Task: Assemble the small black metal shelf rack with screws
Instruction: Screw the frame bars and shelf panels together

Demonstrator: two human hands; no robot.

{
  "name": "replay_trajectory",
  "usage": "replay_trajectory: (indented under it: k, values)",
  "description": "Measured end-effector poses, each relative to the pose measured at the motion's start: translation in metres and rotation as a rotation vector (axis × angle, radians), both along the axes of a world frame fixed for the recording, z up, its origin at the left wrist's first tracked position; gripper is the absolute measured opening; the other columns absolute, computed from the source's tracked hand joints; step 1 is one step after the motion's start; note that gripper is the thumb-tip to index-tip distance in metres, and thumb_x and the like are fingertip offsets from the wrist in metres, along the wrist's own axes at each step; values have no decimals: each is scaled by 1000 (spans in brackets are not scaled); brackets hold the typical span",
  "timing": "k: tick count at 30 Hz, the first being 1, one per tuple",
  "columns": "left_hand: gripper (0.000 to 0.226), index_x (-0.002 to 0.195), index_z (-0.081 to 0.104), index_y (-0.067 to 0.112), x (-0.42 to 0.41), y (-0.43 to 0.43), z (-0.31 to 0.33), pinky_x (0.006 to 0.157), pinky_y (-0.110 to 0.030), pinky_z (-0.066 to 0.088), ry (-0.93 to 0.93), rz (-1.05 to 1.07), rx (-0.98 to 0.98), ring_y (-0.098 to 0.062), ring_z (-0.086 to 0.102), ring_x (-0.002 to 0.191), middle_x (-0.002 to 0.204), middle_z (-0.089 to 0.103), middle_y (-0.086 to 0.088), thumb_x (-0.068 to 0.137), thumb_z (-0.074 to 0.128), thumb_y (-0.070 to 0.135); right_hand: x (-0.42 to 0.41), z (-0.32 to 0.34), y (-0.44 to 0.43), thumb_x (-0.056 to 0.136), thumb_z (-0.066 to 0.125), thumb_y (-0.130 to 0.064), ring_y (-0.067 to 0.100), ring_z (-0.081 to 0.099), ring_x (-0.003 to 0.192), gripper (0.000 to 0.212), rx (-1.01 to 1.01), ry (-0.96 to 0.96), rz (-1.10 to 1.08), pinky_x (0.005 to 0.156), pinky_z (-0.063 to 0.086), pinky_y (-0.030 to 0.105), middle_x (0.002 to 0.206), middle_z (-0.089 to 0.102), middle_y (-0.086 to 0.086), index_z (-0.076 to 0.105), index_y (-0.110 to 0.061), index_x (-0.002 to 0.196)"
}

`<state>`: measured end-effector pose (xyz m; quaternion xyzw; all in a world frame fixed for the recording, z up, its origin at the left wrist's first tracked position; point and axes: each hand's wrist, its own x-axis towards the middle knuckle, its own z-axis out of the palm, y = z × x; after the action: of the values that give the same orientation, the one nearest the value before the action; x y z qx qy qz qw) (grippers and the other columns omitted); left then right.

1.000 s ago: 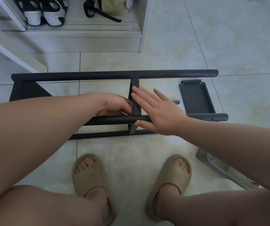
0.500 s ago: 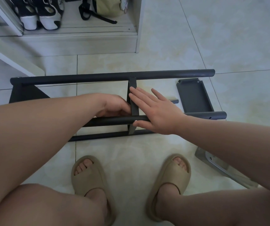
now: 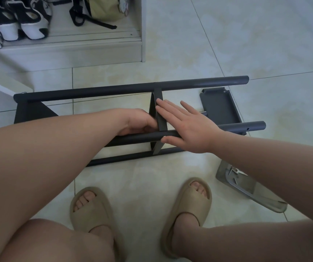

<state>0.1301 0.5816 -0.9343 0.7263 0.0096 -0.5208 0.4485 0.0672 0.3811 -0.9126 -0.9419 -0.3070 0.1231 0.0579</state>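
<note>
Rack frame (image 3: 133, 89) is laid flat on the floor, across mid-frame, only partly built. Far tube runs left to right. Near tube (image 3: 237, 127) lies parallel below it, its right end free with an open screw hole. Both tubes are bridged by a flat cross strap (image 3: 158, 95) at centre. A loose end panel (image 3: 218, 104) lies at the right, not yet attached as far as can be judged.

Right hand (image 3: 187, 127) is laid flat, fingers straight, pressed over the strap and near tube, thumb tucked at the tube's lower side. Left hand (image 3: 138, 121) is curled in against the strap from the left. What is grasped, if anything, cannot be told.

Risks, as judged:
- strap can be skewed off its holes if the flat press slips, since the tube is round and can roll
- a screw could be cross-threaded or dropped where the left hand's work is hidden
- fingers could be nipped between strap and tube

Surface: glossy pale tiled floor (image 3: 246, 44), so parts are likely to slide. A white cabinet (image 3: 95, 52) sits upper left with shoes (image 3: 19, 21) and a bag (image 3: 106, 8) inside. A clear plastic packet (image 3: 261, 197) lies lower right.
</note>
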Motion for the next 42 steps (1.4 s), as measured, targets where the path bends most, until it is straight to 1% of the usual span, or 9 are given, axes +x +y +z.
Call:
replay_trajectory:
  k: [5,8,19,26,32,34,36,40,42]
  values:
    - [17,91,73,18,3,-16,1,73,-29,50,95,-61,34,-8,64,64,75,72,5,95,59,26,-1,-1,-16,97,23,-66,10,-4,156,84,1,-16,-14,127,-2,39,169,-7,-6,3,-18,163]
    - [19,87,72,14,5,-17,1,71,-29,45,98,-100,21,-12,64,63,73,72,2,95,56,20,-2,-3,-17,98,23,-66,10,-5,156,84,4,-20,-15,127,-3,38,169,-8,-6,3,-17,163]
    - [23,98,72,14,5,8,-2,89,-32,53,207,-22,-16,-15,61,92,92,71,-1,97,50,18,-4,-4,8,98,20,-64,15,-6,157,84,-1,-28,-4,127,-3,39,170,-7,1,4,-12,162]
    - [25,78,75,14,3,40,-1,72,-27,50,142,-46,26,-14,60,67,75,68,-2,93,56,16,-4,-5,39,97,19,-64,15,-5,157,85,-1,-25,10,127,-2,40,170,-7,2,4,-12,162]
    - [23,108,68,3,3,71,3,83,-37,45,90,-68,85,-28,56,90,99,64,-18,92,55,13,-2,-6,69,99,26,-63,15,-6,157,85,35,-9,21,127,0,40,170,-8,0,4,-11,162]
    - [25,106,73,5,1,80,4,95,-38,46,81,-60,38,-28,63,101,110,72,-16,91,54,9,0,-5,75,100,32,-62,14,-7,156,85,51,13,26,127,-1,39,170,-10,-1,3,-12,162]
    - [27,91,80,18,-1,86,9,96,-35,48,43,-42,25,-19,68,105,105,76,-4,90,56,8,2,-3,77,99,36,-64,12,-8,156,87,62,50,26,127,0,39,169,-13,-4,2,-14,162]
    - [21,80,76,23,-11,93,22,92,-38,50,-276,-123,273,-21,66,95,87,73,1,91,65,36,-6,7,65,95,46,-66,15,17,152,91,44,92,31,123,18,35,170,-7,-8,10,-17,163]
    - [45,77,76,22,-20,97,32,81,-35,47,-331,-216,345,-18,67,84,78,75,1,96,52,55,-12,12,54,95,52,-61,23,44,137,77,-13,50,20,109,36,36,165,24,-5,31,-20,156]
